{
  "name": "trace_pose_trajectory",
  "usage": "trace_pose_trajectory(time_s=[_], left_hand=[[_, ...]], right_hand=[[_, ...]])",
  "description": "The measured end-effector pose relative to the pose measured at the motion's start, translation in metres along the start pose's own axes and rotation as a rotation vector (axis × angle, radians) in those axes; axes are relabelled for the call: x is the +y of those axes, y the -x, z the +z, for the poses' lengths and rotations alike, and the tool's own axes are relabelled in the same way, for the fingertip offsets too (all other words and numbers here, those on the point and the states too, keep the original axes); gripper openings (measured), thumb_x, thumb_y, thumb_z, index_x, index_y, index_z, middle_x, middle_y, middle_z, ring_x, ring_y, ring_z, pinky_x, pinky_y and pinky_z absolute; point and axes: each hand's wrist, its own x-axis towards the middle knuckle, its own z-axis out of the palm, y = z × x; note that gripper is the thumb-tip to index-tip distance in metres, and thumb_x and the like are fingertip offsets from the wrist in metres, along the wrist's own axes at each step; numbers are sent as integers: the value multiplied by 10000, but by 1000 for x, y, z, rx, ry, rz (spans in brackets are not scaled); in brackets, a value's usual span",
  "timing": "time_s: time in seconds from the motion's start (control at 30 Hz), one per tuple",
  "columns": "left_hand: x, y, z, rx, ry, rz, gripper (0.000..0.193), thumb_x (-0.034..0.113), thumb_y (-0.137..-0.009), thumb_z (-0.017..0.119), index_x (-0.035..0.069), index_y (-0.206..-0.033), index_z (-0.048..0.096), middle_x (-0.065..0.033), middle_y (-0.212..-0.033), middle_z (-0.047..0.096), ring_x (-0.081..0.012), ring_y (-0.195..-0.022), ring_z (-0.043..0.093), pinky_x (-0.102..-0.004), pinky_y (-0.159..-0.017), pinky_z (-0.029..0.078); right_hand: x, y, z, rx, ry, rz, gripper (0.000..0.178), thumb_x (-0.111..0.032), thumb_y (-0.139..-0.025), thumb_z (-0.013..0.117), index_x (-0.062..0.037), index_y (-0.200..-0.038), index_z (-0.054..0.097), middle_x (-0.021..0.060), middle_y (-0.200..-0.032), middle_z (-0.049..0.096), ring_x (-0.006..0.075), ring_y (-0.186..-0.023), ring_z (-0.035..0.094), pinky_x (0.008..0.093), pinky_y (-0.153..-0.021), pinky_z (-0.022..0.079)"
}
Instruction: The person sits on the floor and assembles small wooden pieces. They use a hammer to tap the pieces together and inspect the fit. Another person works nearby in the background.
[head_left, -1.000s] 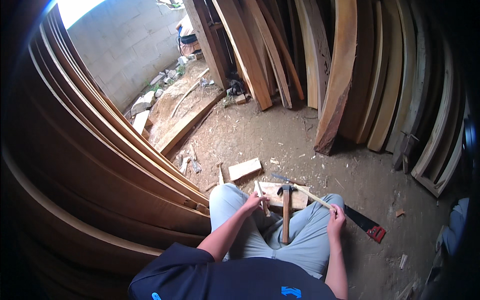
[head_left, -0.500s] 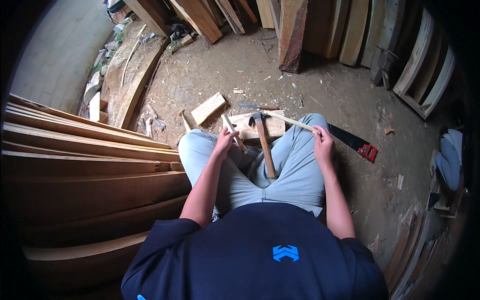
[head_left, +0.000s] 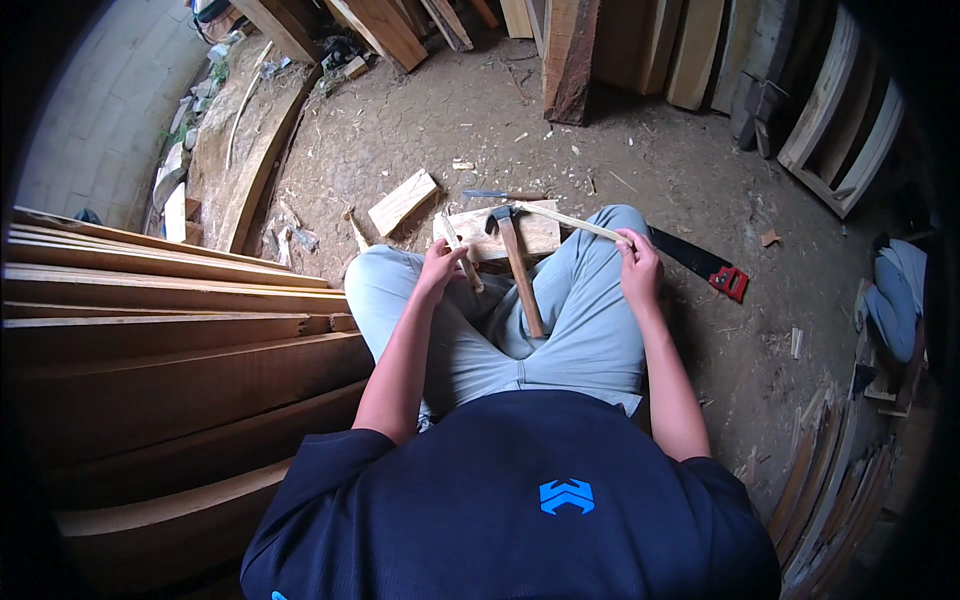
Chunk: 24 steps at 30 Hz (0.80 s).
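Observation:
My left hand [head_left: 439,267] is closed round a short pale wooden stick [head_left: 461,250], which slants across in front of my left knee. Between the fingers of my right hand [head_left: 638,265] is the end of a longer, thin wooden strip [head_left: 570,221]; its other end reaches toward the hammer's head. The claw hammer [head_left: 515,265] has its dark head over a flat wooden block [head_left: 540,233], and its wooden handle points back between my legs. Just beyond the block lies a narrow tool with a dark blade and wooden handle [head_left: 505,195], perhaps a chisel or knife.
A handsaw [head_left: 705,268] with a red grip lies right of my right knee. Another wood block [head_left: 403,203] rests on the dirt floor ahead. Stacked boards [head_left: 180,290] crowd my left side, and timber [head_left: 570,65] stands at the back. A seated person's leg [head_left: 897,300] shows far right.
The view has shifted slightly, so the scene sits a little higher and further left. Both hands keep their sticks; the left one's stick is turned slightly.

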Motion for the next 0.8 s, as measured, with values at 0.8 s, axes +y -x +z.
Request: trace_pose_trajectory(time_s=[0.8], left_hand=[[15,13,10,-14,37,0,188,130,-940,628,33,-1074,539,-89,-935,655,-215,-759,708,-324,-569,557]], right_hand=[[-1,1,-2,-18,1,61,164,-76,-929,626,-70,-1081,688,107,-975,686,264,-906,671,350,-766,515]])
